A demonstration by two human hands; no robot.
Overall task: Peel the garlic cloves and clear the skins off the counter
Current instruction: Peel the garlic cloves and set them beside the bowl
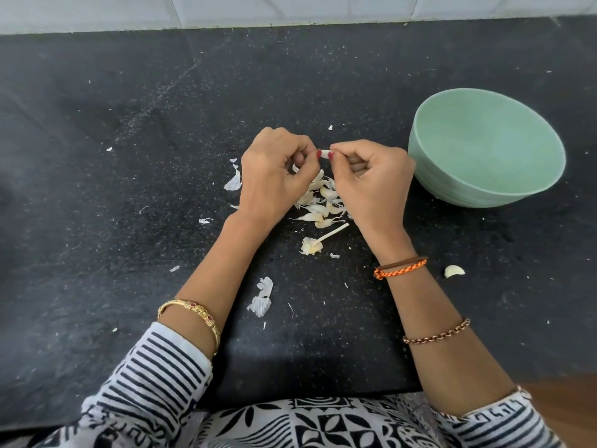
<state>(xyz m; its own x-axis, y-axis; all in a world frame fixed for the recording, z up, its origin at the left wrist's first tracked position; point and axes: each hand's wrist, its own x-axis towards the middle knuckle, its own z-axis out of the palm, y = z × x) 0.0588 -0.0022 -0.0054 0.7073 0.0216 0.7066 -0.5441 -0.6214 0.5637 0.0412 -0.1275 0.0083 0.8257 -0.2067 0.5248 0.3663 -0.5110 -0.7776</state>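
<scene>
Even soft light, faint shadows, wide-angle bend at edges.

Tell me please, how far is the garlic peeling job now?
Early stage. Done: one peeled pale garlic clove lies alone on the black speckled counter. In hand: left hand and right hand pinch one small white clove. Left: the pile of unpeeled cloves, scattered papery skins, and the green bowl shows nothing inside.
</scene>
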